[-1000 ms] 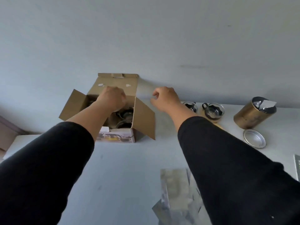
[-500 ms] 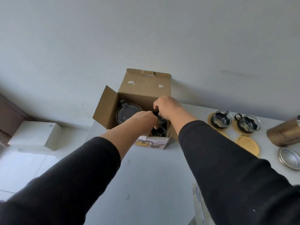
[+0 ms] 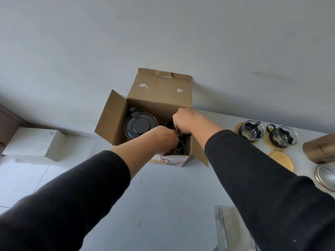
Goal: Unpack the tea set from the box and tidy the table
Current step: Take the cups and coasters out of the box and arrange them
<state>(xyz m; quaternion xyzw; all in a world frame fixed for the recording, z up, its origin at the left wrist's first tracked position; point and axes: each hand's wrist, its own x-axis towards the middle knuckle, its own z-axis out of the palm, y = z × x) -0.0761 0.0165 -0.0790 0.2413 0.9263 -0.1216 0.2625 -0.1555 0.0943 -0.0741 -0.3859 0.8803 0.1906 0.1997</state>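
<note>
Both hands (image 3: pixel 164 137) inside box (image 3: pixel 159 95)

1. We count one open cardboard box (image 3: pixel 159 95) on the white table (image 3: pixel 163 196).
2. We see one teapot with a dark lid (image 3: pixel 139 126) inside it.
3. We count two glass cups with black handles standing outside the box: one cup (image 3: pixel 252 130) and a second cup (image 3: pixel 283 136).
4. We count three round wooden coasters: one coaster (image 3: pixel 237 128) and another coaster (image 3: pixel 268 143), each under a cup, and one bare coaster (image 3: pixel 281 160).
5. We see one gold canister (image 3: pixel 320 149) and one round metal lid (image 3: pixel 326 175).
6. We count one white box (image 3: pixel 34 144) on the floor.
7. We count two hands, the left hand (image 3: pixel 164 137) and the right hand (image 3: pixel 184 120), both reaching into the cardboard box.
</note>
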